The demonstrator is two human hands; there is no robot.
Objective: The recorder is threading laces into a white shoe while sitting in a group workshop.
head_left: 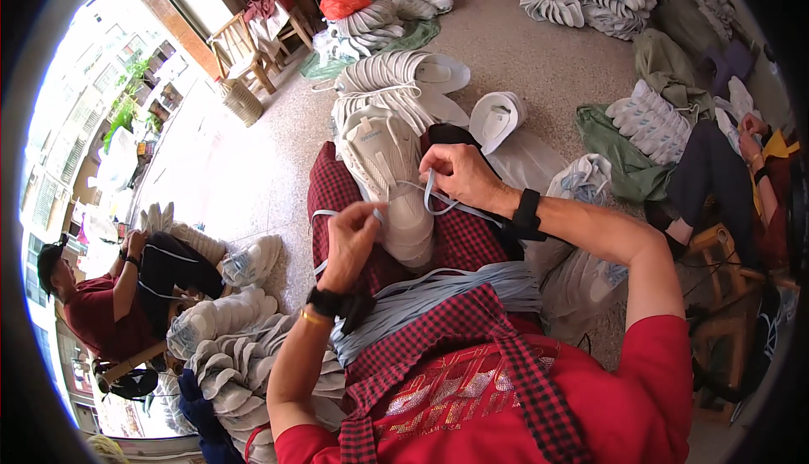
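A cream-white shoe upper (383, 156) lies lengthwise over my lap on a red-and-black checked apron (472, 249). My right hand (468, 179) is at its right side, thumb and fingers pinched on a pale blue shoelace (431, 203) that loops below the fingertips and meets the upper's middle. On the other side my left hand (349, 241) is also closed in a pinch, with pale lace showing at its fingertips and behind the hand. A thick bundle of pale blue laces (455, 291) rests across my waist.
Stacked white shoe uppers (392, 85) stand just beyond my knees, beside a single upper (497, 118). More piles (227, 321) lie at left. One person (109, 295) sits at left, another (725, 169) at right. A wooden chair (242, 55) stands at far left.
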